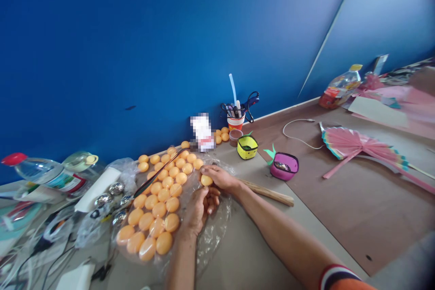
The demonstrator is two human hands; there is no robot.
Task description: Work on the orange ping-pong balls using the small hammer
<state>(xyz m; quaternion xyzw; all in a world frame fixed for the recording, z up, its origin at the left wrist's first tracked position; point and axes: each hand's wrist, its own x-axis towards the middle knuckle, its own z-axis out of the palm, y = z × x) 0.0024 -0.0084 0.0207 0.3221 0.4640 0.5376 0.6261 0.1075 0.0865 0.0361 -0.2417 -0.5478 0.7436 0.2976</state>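
A clear plastic bag [217, 238] filled with several orange balls [159, 210] lies flat on the table, its loose end spread under my hands. My right hand [219, 176] is closed on one orange ball [206, 180] at the bag's edge. Just below it, my left hand [200, 208] has its fingers curled, close to the ball. Whether those fingers hold anything is hidden. A thin dark strip [159, 172] rests across the bagged balls. Right of my right wrist lies a wooden stick [268, 192].
Yellow [247, 147] and purple [284, 166] small baskets stand to the right, near a cup of pens [235, 121]. Bottles [50, 174], cables and shiny metal balls [116, 188] crowd the left. A pink paper fan [360, 142] lies right; another person's hand [423, 82] shows beyond.
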